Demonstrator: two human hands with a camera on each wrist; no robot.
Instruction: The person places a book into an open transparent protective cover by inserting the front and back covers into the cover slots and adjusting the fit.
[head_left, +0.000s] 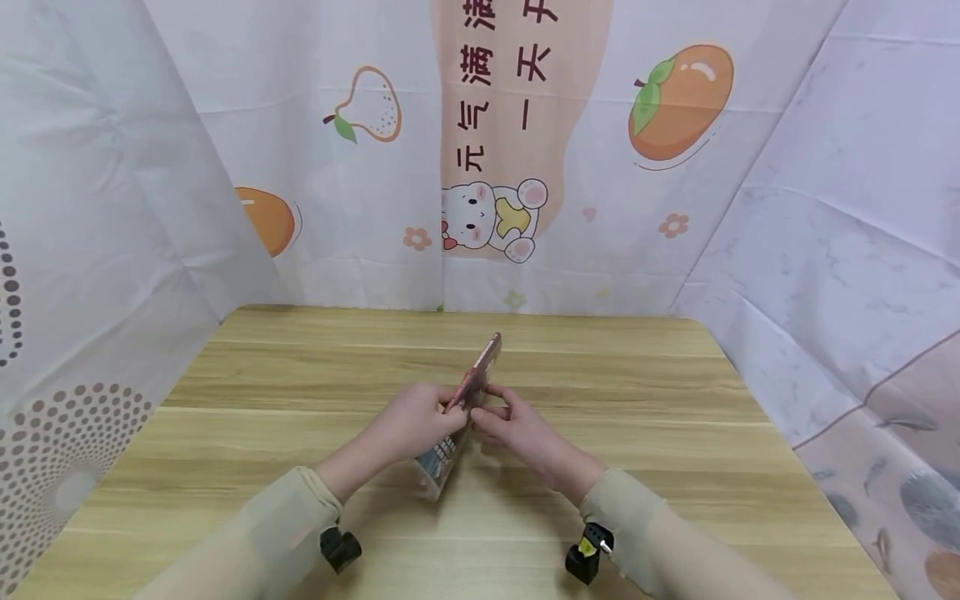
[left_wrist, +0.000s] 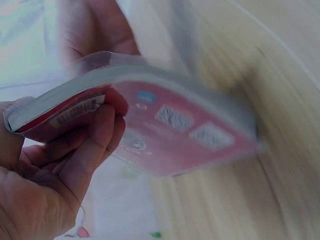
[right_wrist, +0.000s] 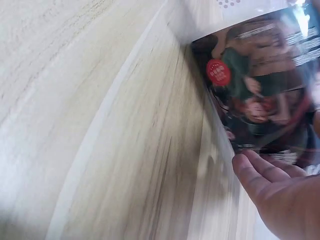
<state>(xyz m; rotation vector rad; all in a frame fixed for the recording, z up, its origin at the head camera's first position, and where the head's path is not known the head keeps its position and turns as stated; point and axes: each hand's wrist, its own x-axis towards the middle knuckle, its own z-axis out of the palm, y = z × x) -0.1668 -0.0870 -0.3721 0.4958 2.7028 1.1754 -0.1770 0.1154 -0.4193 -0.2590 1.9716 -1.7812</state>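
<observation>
My left hand [head_left: 416, 421] grips a book [head_left: 442, 458] by one edge, the thumb on one face and the fingers curled against the other. The book stands up on a slant over the table, inside a clear plastic cover. Its back, in the left wrist view, is red with a barcode [left_wrist: 77, 112] and two square codes. The dark illustrated front cover [right_wrist: 270, 65] with a round red badge faces the right wrist view. My right hand [head_left: 525, 429] touches that front side, its fingers fairly straight along the book's edge.
The wood-grain table [head_left: 637, 392] lies beneath both hands. White printed curtains [head_left: 337, 192] hang behind it and on both sides. A small black camera [head_left: 341, 548] sits at the left wrist, and another camera [head_left: 585, 558] at the right.
</observation>
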